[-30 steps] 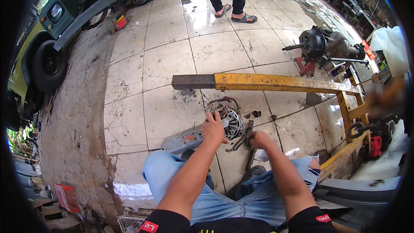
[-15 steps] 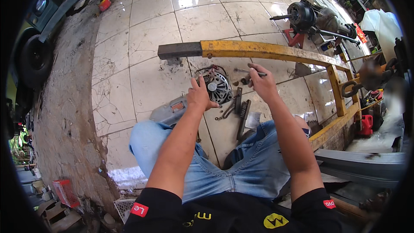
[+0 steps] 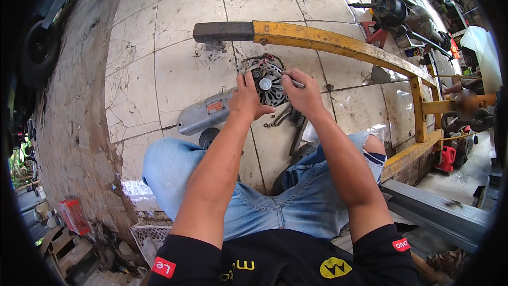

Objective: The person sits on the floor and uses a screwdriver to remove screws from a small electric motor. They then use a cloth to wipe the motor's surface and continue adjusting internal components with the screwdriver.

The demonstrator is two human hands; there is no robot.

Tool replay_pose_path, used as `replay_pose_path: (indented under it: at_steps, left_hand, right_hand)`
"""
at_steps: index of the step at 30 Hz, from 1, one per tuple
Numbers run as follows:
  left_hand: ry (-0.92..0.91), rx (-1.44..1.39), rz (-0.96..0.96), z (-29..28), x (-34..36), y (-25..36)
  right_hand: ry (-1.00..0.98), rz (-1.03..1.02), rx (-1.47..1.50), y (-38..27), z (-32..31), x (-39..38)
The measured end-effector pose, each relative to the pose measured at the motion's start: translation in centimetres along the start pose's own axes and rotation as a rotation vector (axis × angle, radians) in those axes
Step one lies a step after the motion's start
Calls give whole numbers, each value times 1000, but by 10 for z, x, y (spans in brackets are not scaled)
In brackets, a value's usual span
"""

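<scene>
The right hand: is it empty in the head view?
No, the right hand grips a slim dark tool at the round slotted metal part.

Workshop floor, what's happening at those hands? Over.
Left hand touching round part. Right hand gripping slim tool over it. Round part on tiles. Yellow beam beyond, clear of both hands.

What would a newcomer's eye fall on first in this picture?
The long yellow beam would probably stand out first, running from upper centre rightward. Next comes the round slotted metal part near the centre, between the left hand and the right hand with its thin tool.
</scene>
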State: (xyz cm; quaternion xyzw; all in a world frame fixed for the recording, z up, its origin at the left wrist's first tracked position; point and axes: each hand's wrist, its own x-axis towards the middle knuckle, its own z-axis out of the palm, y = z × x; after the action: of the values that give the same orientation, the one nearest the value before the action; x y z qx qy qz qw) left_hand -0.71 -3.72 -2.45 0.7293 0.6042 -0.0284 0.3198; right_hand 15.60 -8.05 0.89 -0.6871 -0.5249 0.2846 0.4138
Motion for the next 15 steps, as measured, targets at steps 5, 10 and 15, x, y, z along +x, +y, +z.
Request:
replay_pose_path:
  at_steps: [5, 10, 15]
  left_hand:
    - [7, 9, -47, -2, -2, 7]
    - [-19, -18, -62, 0, -2, 7]
    - [-38, 11, -38, -2, -4, 10]
  right_hand:
    - [-36, -211, -182, 4, -14, 1]
    - [-6, -37, -61, -10, -16, 0]
    - [-76, -24, -107, -6, -14, 2]
